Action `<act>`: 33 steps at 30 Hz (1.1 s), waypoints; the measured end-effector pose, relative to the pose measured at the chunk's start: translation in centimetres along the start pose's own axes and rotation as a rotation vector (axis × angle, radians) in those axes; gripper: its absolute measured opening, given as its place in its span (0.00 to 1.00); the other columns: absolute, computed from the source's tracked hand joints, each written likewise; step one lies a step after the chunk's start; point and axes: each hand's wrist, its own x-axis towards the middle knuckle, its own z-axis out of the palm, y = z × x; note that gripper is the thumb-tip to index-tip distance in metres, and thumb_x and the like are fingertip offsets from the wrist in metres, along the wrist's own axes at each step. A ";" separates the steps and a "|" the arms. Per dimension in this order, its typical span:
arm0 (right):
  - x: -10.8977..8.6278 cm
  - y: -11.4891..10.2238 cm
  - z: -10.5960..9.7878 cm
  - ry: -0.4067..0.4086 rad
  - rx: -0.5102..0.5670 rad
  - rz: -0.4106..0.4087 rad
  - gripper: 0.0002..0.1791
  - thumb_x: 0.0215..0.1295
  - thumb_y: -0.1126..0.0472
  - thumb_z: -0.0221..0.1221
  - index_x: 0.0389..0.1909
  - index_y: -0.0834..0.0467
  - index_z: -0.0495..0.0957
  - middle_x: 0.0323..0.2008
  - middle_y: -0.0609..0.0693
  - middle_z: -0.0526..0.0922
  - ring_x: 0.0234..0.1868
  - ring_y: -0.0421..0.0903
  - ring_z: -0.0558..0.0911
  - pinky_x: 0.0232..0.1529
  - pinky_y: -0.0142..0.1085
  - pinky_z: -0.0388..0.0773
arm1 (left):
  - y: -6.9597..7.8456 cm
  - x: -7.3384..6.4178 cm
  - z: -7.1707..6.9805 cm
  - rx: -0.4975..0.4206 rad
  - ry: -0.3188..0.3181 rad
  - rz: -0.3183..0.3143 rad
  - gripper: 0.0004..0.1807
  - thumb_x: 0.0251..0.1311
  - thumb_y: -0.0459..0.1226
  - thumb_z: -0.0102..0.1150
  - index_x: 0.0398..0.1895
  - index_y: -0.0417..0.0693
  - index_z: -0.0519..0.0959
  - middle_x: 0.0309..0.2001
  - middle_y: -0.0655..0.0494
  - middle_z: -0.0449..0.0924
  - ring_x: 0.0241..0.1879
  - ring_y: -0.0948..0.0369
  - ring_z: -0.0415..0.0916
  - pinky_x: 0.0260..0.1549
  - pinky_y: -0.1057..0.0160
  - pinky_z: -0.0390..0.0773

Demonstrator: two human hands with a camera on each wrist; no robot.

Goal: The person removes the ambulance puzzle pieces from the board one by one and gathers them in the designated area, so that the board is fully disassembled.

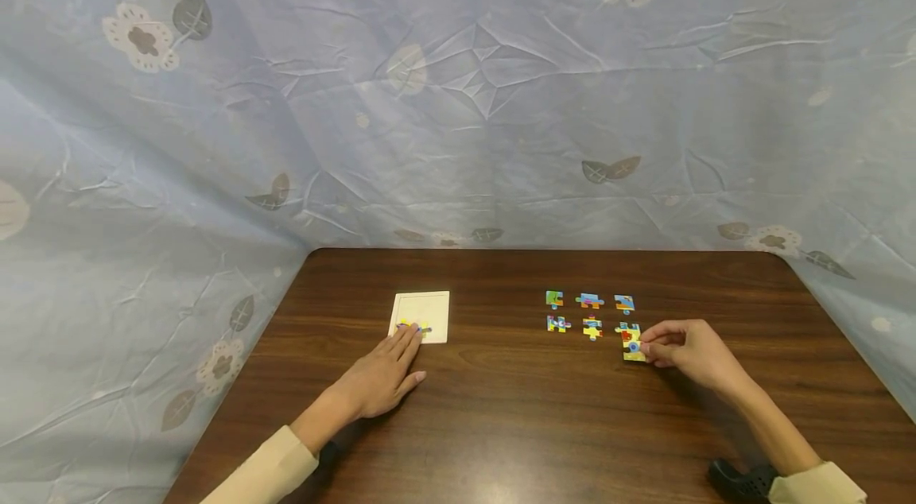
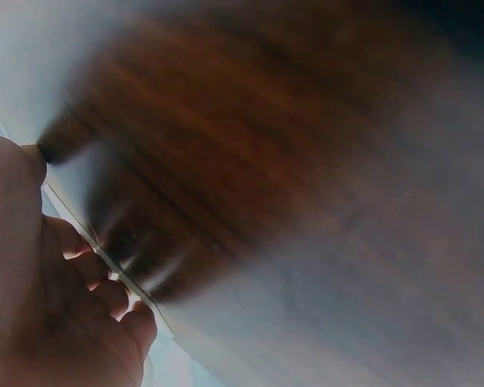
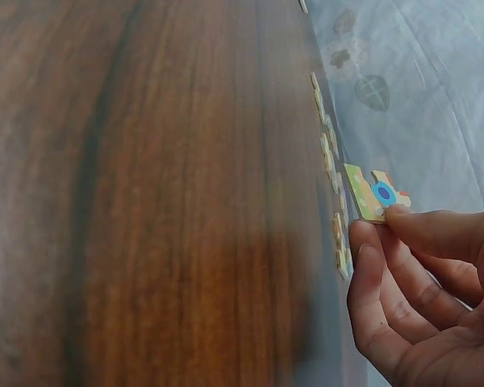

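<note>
My right hand (image 1: 687, 346) pinches a yellow corner jigsaw piece (image 1: 633, 348) between thumb and fingers. In the right wrist view this piece (image 3: 371, 195) shows a blue round spot and is lifted off the table. My left hand (image 1: 382, 377) lies with extended fingers over the lower edge of a cream square puzzle tray (image 1: 432, 307). Beneath its fingertips some yellow and blue puzzle pieces (image 1: 425, 328) sit in the tray, partly hidden. The left wrist view shows the left palm (image 2: 64, 322) and fingers at the tray's edge.
Several loose jigsaw pieces (image 1: 591, 301) lie in two rows on the right half of the brown wooden table (image 1: 494, 401). One piece (image 1: 626, 327) lies just behind the held one. A pale blue flowered cloth (image 1: 444, 130) hangs around the table's back and sides.
</note>
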 end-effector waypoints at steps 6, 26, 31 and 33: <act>-0.2 0.4 0.1 -0.010 0.001 0.019 0.14 0.73 0.62 0.66 0.50 0.68 0.85 0.40 0.58 0.90 0.37 0.44 0.89 0.38 0.35 0.90 | -0.1 0.0 0.0 0.002 -0.001 0.006 0.41 0.83 0.58 0.36 0.85 0.39 0.50 0.86 0.42 0.45 0.86 0.45 0.44 0.83 0.44 0.56; -0.2 1.3 0.2 -0.013 -0.004 0.033 0.14 0.73 0.62 0.65 0.51 0.69 0.85 0.39 0.58 0.91 0.36 0.42 0.88 0.37 0.34 0.89 | 0.0 0.0 0.3 0.013 -0.008 -0.006 0.41 0.83 0.59 0.33 0.85 0.40 0.49 0.87 0.44 0.43 0.86 0.47 0.43 0.84 0.45 0.55; -0.2 1.2 0.2 -0.011 -0.007 0.039 0.14 0.72 0.62 0.66 0.51 0.69 0.85 0.38 0.57 0.91 0.36 0.41 0.88 0.35 0.35 0.88 | 0.0 0.0 0.2 0.017 -0.010 -0.005 0.41 0.84 0.59 0.33 0.85 0.39 0.49 0.86 0.43 0.43 0.86 0.46 0.43 0.84 0.45 0.55; -0.2 1.1 0.2 -0.011 -0.010 0.047 0.14 0.72 0.62 0.66 0.51 0.69 0.85 0.37 0.57 0.91 0.35 0.41 0.88 0.35 0.35 0.88 | 0.0 0.0 0.2 0.019 -0.008 -0.004 0.41 0.84 0.59 0.33 0.85 0.39 0.48 0.86 0.43 0.43 0.86 0.46 0.43 0.84 0.45 0.55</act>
